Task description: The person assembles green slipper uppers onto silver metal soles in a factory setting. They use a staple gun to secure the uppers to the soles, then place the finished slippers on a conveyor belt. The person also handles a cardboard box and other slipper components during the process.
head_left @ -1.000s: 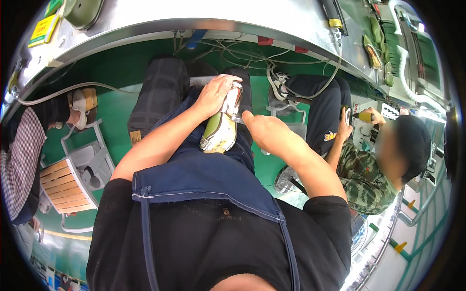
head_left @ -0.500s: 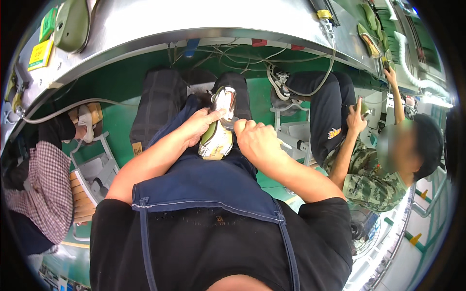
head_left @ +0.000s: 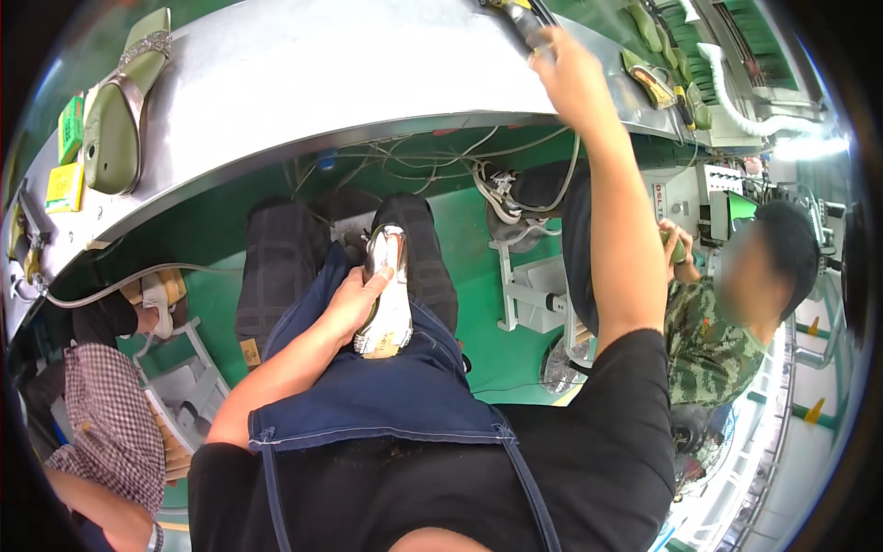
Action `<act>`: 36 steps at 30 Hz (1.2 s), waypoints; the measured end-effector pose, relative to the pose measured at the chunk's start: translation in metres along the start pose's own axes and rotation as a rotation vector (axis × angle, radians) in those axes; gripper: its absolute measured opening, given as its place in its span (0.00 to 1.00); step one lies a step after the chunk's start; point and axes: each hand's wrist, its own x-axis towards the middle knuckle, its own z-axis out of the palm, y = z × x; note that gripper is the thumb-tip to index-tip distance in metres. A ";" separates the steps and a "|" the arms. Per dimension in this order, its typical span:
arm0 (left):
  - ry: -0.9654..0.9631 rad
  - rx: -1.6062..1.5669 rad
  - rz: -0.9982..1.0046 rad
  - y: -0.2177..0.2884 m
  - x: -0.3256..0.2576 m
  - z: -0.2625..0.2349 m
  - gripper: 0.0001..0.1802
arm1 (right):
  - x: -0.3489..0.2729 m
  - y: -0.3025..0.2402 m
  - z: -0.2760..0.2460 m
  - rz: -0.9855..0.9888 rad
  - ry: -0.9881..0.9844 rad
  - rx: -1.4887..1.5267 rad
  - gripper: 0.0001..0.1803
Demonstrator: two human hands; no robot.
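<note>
Over my lap, my left hand (head_left: pixel 359 296) holds a shoe (head_left: pixel 394 308), its sole side turned up, with its thumb pressed on the pale underside. Its toe end points toward me, and green edges show along its side. My right arm is stretched forward to the metal bench. There my right hand (head_left: pixel 575 87) is closed around the end of a dark air tool (head_left: pixel 526 25) with a yellow part. Motion smears the tool and the fingertips, and the tool's far end is cut off by the picture's edge.
Green shoe parts (head_left: pixel 115 138) lie at the bench's left, beside a yellow box (head_left: pixel 64 188) and a green box (head_left: pixel 71 129). An air hose (head_left: pixel 578 152) loops below the bench edge. A co-worker in camouflage (head_left: pixel 717 340) sits at right, another person in checks (head_left: pixel 115 423) at left.
My right hand has left the shoe and reached forward to the air tool on the bench. My left hand keeps hold of the shoe. The view has shifted, showing more of the bench.
</note>
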 end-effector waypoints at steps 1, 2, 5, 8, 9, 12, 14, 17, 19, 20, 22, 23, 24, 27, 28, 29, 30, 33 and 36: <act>0.014 -0.002 -0.012 0.002 -0.001 0.000 0.34 | 0.024 0.017 0.010 0.018 0.083 -0.087 0.21; 0.019 0.020 0.007 0.000 0.001 0.000 0.35 | 0.044 0.036 0.023 0.041 0.109 -0.118 0.19; 0.037 0.100 0.042 -0.005 0.003 -0.004 0.36 | 0.079 0.069 0.055 0.109 0.096 -0.228 0.19; 0.054 0.178 0.031 0.006 -0.002 0.000 0.36 | 0.095 0.098 0.089 0.213 0.025 -0.163 0.23; 0.049 0.180 0.026 0.005 -0.001 -0.001 0.37 | 0.091 0.107 0.102 0.261 -0.001 -0.114 0.24; 0.067 0.169 -0.006 0.010 -0.004 -0.001 0.38 | 0.091 0.081 0.092 0.238 -0.115 -0.100 0.30; 0.049 0.161 0.003 0.007 0.000 -0.001 0.38 | 0.084 0.093 0.080 0.094 -0.121 -0.067 0.30; 0.032 0.169 0.020 0.001 0.000 -0.002 0.38 | 0.063 0.081 0.044 0.388 -0.533 0.177 0.23; 0.024 0.169 0.013 0.005 0.001 -0.001 0.38 | 0.023 0.033 0.000 0.375 -0.458 0.305 0.23; 0.043 0.170 0.021 0.003 0.002 -0.001 0.38 | 0.002 0.015 -0.012 0.407 -0.503 0.398 0.23; 0.056 0.166 0.039 -0.001 0.004 -0.002 0.38 | -0.041 -0.027 -0.038 0.445 -0.572 0.542 0.23; 0.065 0.166 0.035 -0.003 0.004 -0.004 0.38 | -0.062 -0.047 -0.046 0.448 -0.591 0.608 0.23; 0.058 0.175 0.031 -0.003 0.005 -0.004 0.38 | -0.083 -0.049 -0.048 0.443 -0.711 0.646 0.22; 0.017 0.162 0.000 0.005 0.001 -0.003 0.44 | -0.135 -0.072 -0.044 0.454 -1.016 0.788 0.20; 0.015 0.157 0.003 0.006 0.000 -0.002 0.43 | -0.147 -0.078 -0.039 0.429 -1.079 0.770 0.20; 0.016 0.151 0.006 0.006 -0.001 -0.002 0.43 | -0.157 -0.082 -0.032 0.399 -1.144 0.752 0.20; 0.012 0.133 0.012 0.007 0.000 -0.002 0.42 | -0.163 -0.083 -0.027 0.420 -1.204 0.737 0.21; 0.003 0.097 0.006 0.007 0.000 0.000 0.40 | -0.176 -0.088 -0.020 0.437 -1.291 0.722 0.22; 0.005 0.101 -0.005 0.013 -0.003 0.000 0.39 | -0.182 -0.085 -0.010 0.445 -1.312 0.742 0.22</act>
